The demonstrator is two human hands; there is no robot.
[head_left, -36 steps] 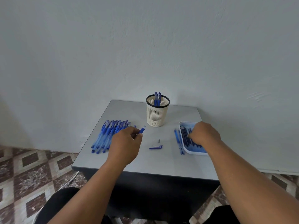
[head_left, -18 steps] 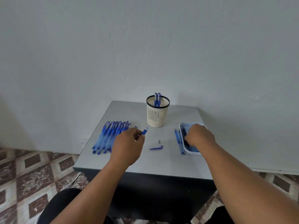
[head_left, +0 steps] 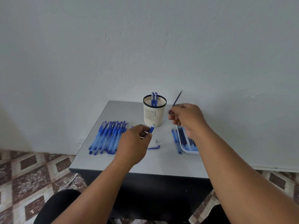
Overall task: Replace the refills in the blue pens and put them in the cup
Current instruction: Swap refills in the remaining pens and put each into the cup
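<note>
My left hand (head_left: 134, 144) grips a blue pen barrel (head_left: 151, 129) whose open end points up and right toward the cup. My right hand (head_left: 187, 118) holds a thin blue refill (head_left: 177, 98) raised above the table, tip slanting up toward the wall. The cream mesh cup (head_left: 154, 113) stands at the back centre with two blue pens (head_left: 154, 98) upright in it. A row of several blue pens (head_left: 108, 137) lies on the left. A white tray (head_left: 188, 151) of refills sits on the right, partly hidden by my right arm.
A small metal pen tip (head_left: 156, 140) and a blue cap (head_left: 153, 147) lie on the grey table (head_left: 161, 164) between my hands. Two used refills (head_left: 175, 141) lie just left of the tray. A pale wall rises behind; patterned floor tiles (head_left: 29, 175) lie below.
My right hand has left the tray and risen up and left with a refill pinched in it. My left hand has stayed put with the barrel.
</note>
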